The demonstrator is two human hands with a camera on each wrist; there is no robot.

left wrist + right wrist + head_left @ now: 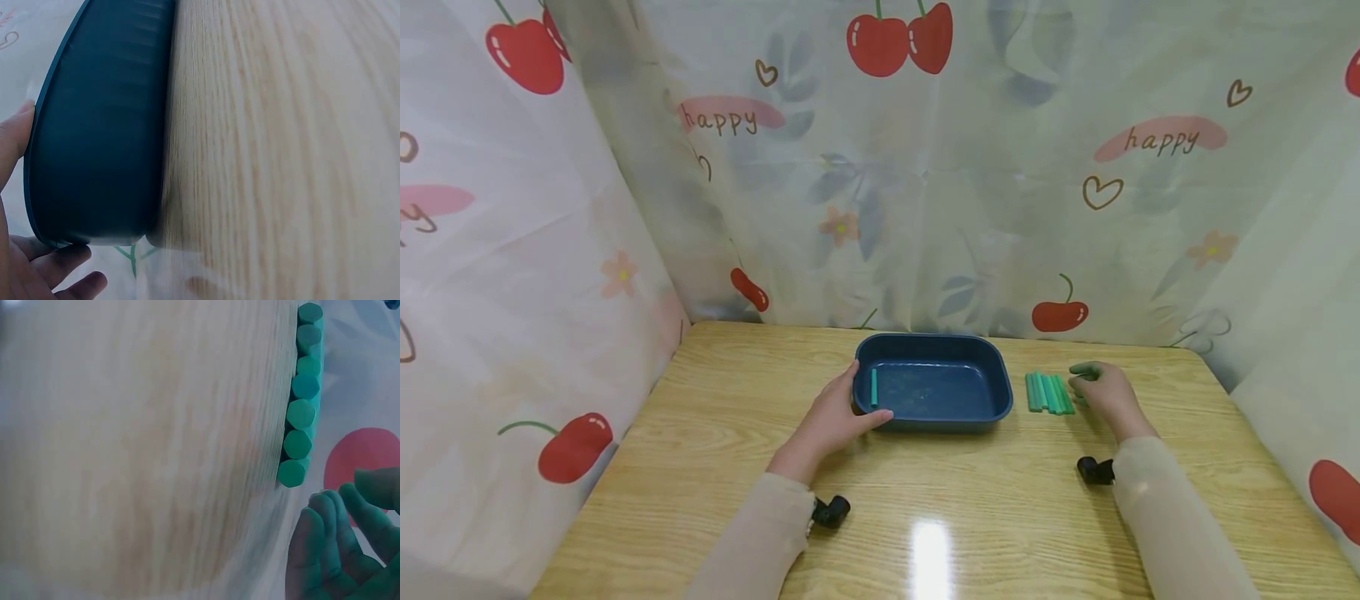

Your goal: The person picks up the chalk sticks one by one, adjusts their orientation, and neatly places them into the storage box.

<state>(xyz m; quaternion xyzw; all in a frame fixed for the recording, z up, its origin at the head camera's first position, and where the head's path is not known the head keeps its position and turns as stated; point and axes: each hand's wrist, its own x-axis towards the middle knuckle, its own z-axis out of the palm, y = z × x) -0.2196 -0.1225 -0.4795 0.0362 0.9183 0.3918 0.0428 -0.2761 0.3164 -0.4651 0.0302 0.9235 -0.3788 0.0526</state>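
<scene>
Long pale beige sleeves [1172, 517], two small black wrist cameras [832, 511] with rounded ends, bare fingers [306, 544]

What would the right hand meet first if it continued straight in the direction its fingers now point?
The right hand would probably meet the nearest green stick, though it might pass above; height is unclear.

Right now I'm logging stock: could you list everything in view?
Rectangular plastic-looking tray: 1, dark blue, on the table
Slim chalk-like stick: 1, teal, inside the tray's left end
Slim chalk-like sticks: 7, greenish, row right of the tray
Wood-grain table: 1, tan, under the tray
Printed fabric sheeting: count unclear, pale, behind and beside the table
Small devices: 2, black, one per wrist
Fabric sleeves: 2, cream, on forearms
Left grip: 1, bare, holding the tray's left end
Right grip: 1, bare, empty, beside the row
</scene>
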